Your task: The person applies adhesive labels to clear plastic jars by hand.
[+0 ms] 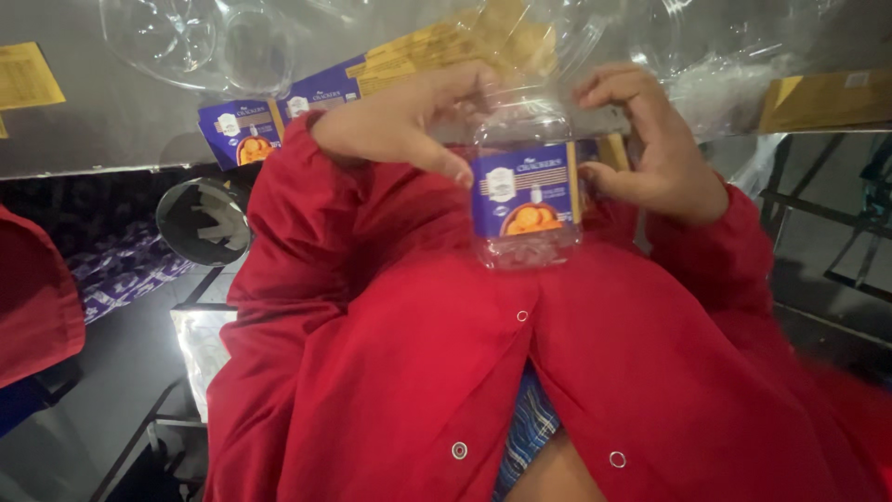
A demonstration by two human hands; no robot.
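A red snap-button coat (pixel 390 353) is filling the near view, draped over the person's lap. Just above it, a clear plastic jar (pixel 526 191) with a blue label showing orange pieces is standing upright against the lap, just off the near edge of the grey bench (pixel 102 112). Both hands are gripping the jar. The left hand (pixel 409 116) is reaching in from the left with its wrist bent, fingers curling over the jar's shoulder and thumb pressing down on the label's upper left corner. The right hand (pixel 650 149) is cupping the jar's right side, fingers hooking over the top and thumb lying along the label's right edge. On the bench beyond, loose blue labels (pixel 240 130) are lying near the near edge, with yellow sheets (pixel 26 76) and more clear plastic containers (pixel 200 42) farther back.
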